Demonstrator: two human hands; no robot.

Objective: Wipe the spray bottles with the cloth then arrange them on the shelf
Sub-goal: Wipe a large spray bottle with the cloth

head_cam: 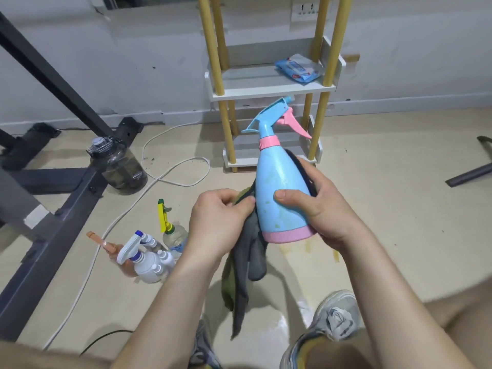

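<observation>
Aloft — bottle (277, 171), right hand (326, 209) — cloth (253, 251), left hand (215, 222)

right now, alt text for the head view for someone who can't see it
A right hand holds a blue and pink spray bottle while the left hand grips a grey cloth against its side. More spray bottles stand on the floor to the left; a white shelf with yellow posts stands behind.

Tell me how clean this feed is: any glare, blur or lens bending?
Head view: wide-angle bending bows the shelf posts and stretches everything along the bottom edge; same view, light glares off the floor beside the shoe; the blue spray bottle in the right hand and the cloth in the left hand look sharp.
</observation>
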